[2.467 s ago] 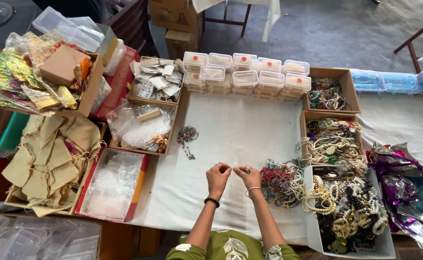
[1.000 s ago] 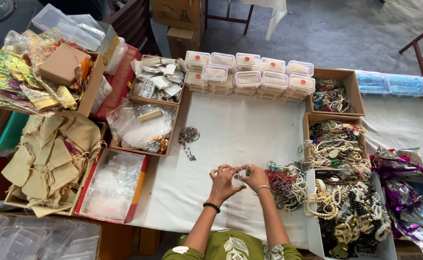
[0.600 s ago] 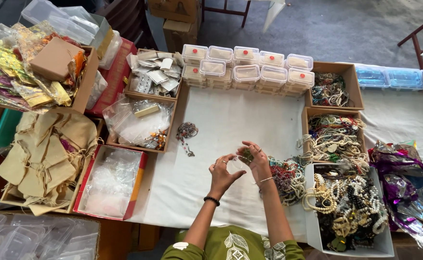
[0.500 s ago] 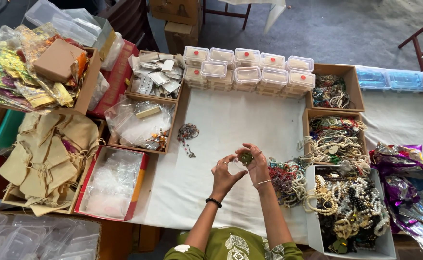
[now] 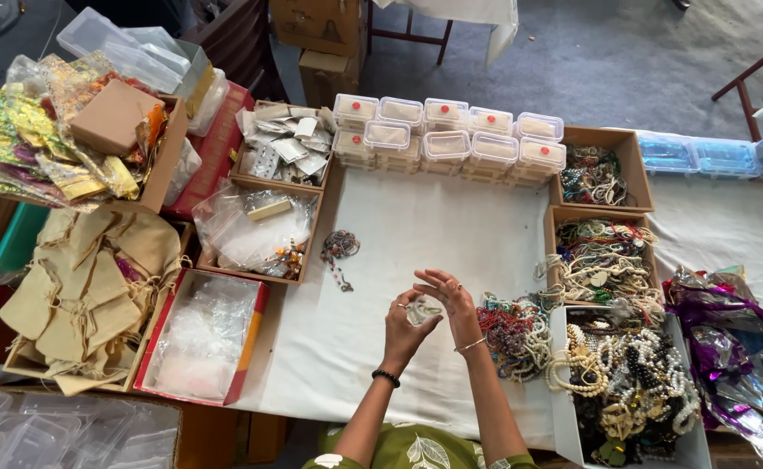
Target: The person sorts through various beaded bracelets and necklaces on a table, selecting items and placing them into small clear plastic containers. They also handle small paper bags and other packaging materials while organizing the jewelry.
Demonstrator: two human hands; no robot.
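Note:
My left hand [image 5: 406, 323] is raised over the white cloth [image 5: 416, 217] and pinches a small clear pouch [image 5: 422, 311] between thumb and fingers. My right hand [image 5: 447, 297] hovers just above and right of it, fingers stretched out flat toward the left and touching the pouch's top. Whatever is inside the pouch is too small to make out. A heap of coloured bead jewellery [image 5: 512, 328] lies right beside my right wrist. One loose beaded bracelet [image 5: 339, 247] rests on the cloth further away to the left.
Cardboard boxes of necklaces [image 5: 603, 252] and a white box of pearls [image 5: 629, 382] stand on the right. Clear lidded tubs [image 5: 447, 132] line the back. On the left are a red box of clear pouches [image 5: 203, 334], beige drawstring bags [image 5: 95, 287] and purple foil wrappers [image 5: 729, 339].
Both hands lifted off the cloth and turned. A small green piece sat in my right fingers half a second ago; it no longer shows, and my right fingers have spread flat over the pouch.

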